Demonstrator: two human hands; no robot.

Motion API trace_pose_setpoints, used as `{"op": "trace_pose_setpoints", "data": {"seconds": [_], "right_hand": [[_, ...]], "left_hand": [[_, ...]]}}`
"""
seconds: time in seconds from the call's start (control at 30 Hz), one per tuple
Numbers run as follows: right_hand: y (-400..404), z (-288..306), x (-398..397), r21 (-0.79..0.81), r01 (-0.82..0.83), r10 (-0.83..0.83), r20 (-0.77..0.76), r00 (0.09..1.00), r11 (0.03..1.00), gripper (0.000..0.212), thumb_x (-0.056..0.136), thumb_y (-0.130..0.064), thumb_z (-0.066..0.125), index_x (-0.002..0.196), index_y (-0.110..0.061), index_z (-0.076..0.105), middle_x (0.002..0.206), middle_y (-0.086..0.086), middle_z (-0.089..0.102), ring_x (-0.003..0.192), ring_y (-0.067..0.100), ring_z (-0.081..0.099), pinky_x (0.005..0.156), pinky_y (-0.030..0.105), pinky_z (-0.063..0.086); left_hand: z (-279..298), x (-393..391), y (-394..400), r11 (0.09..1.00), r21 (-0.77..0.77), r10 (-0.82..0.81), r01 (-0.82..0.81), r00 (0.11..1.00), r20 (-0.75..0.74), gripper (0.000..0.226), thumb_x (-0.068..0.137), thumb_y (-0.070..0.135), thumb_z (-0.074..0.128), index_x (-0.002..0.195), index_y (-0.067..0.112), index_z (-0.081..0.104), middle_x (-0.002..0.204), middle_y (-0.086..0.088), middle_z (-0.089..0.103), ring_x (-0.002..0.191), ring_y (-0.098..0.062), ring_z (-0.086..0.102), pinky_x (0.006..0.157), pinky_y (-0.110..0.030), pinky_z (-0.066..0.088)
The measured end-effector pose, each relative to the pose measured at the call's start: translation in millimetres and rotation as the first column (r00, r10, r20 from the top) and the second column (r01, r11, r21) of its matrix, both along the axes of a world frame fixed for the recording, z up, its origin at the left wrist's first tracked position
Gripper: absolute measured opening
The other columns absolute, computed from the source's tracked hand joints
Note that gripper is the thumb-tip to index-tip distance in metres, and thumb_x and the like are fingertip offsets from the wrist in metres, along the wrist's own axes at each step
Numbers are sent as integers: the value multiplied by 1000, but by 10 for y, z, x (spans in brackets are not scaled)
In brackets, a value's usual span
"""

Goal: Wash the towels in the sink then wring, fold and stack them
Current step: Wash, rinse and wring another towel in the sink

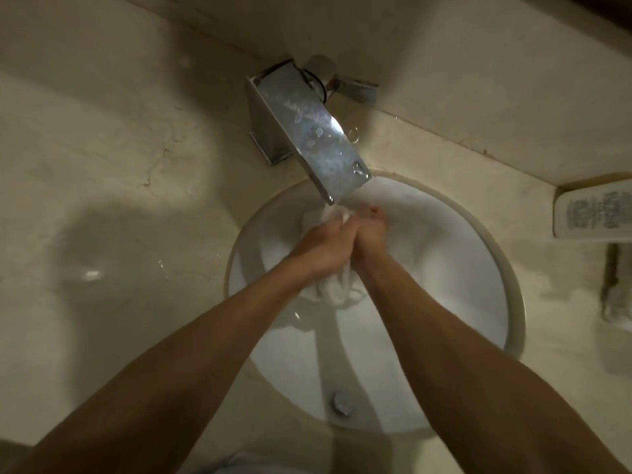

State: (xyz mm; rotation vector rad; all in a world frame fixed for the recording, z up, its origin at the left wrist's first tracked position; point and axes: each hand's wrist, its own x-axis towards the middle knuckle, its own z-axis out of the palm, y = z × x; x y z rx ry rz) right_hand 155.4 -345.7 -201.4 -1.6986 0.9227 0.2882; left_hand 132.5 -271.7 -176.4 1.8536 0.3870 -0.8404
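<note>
Both hands meet over the round white sink [485, 268], pressed side by side under the tip of the flat metal faucet [307, 131]. Left hand [325, 248] and right hand [371, 237] each have fingers curled tight around one white towel [337, 289], bunched between the palms. A bit of the cloth pokes out above the knuckles near the spout, and the rest hangs in wet folds below the wrists, over the basin. Near the basin's front edge sits the drain plug [341, 401]. Off on the right of the counter [102, 165] lies a white packet [593, 213].
</note>
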Motion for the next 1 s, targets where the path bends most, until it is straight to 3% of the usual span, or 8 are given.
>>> {"op": "trace_pose_setpoints", "data": {"seconds": [0.17, 0.33, 0.5, 0.63, 0.77, 0.87, 0.93, 1.0], "right_hand": [[267, 198, -77, -105, -131, 149, 176, 973, 986, 16, 101, -9, 42, 92, -18, 53, 82, -5, 57, 77, 9, 54, 74, 25, 43], [30, -61, 95, -186, -58, 46, -64, 997, 981, 34, 104, -35, 38, 108, -6, 55, 88, 12, 62, 87, 32, 63, 83, 43, 51], [-243, 164, -315, 545, 261, -62, -356, 932, 797, 36, 101, -19, 43, 85, -3, 71, 67, 6, 61, 49, 16, 60, 42, 21, 46], [-596, 479, -920, 802, 384, 41, -450, 892, 457, 43, 94, -26, 50, 126, 0, 65, 106, 21, 70, 87, 31, 71, 72, 40, 61], [-627, 466, -1015, 688, 171, 199, -424, 884, 705, 61, 88, -52, 68, 131, -9, 64, 125, 13, 69, 116, 32, 64, 109, 46, 45], [-598, 493, -882, 508, -1, 144, -241, 960, 861, 44, 89, -27, 65, 128, -6, 64, 118, 14, 70, 103, 29, 69, 94, 42, 56], [-572, 636, -789, 680, 83, 8, -130, 992, 729, 53, 85, -13, 52, 135, 4, 55, 122, 22, 62, 99, 27, 67, 79, 31, 59], [-582, 794, -809, 850, 136, -114, -91, 989, 508, 62, 82, -10, 45, 142, 7, 46, 136, 27, 53, 122, 34, 58, 101, 36, 50]], "left_hand": [[-111, -6, 165, 808, -372, 438, -456, 888, -138, 20, 102, 14, 42, 102, 9, 61, 99, -7, 69, 95, -13, 59, 82, -25, 53], [-12, -270, -14, 934, -96, 351, -345, 935, 54, 45, 103, 52, 30, 88, 26, 64, 96, 1, 69, 94, -16, 62, 85, -29, 46], [-172, -475, 112, 799, 33, 599, -601, 799, 40, 42, 105, 34, 37, 102, 2, 66, 98, -17, 69, 91, -27, 62, 82, -35, 46], [-218, -601, 239, 704, -15, 676, -710, 676, -293, 27, 100, 17, 40, 94, 4, 63, 96, -19, 64, 80, -29, 61, 71, -34, 49], [-129, -618, 386, 402, -205, 549, -892, 414, -726, 39, 83, 17, 43, 111, 1, 66, 117, -23, 66, 110, -36, 62, 100, -44, 46], [-33, -635, 398, 471, -307, 421, -827, 516, -746, 47, 83, 47, 54, 98, 7, 75, 96, -17, 68, 79, -29, 65, 72, -31, 49], [33, -639, 419, 576, -372, 315, -728, 617, -721, 64, 80, 70, 50, 86, 10, 71, 67, -8, 52, 51, -14, 43, 55, -20, 27], [171, -669, 455, 586, -454, 297, -671, 700, -650, 66, 84, 70, 47, 82, 7, 65, 53, -10, 50, 39, -15, 41, 51, -19, 29]]}}
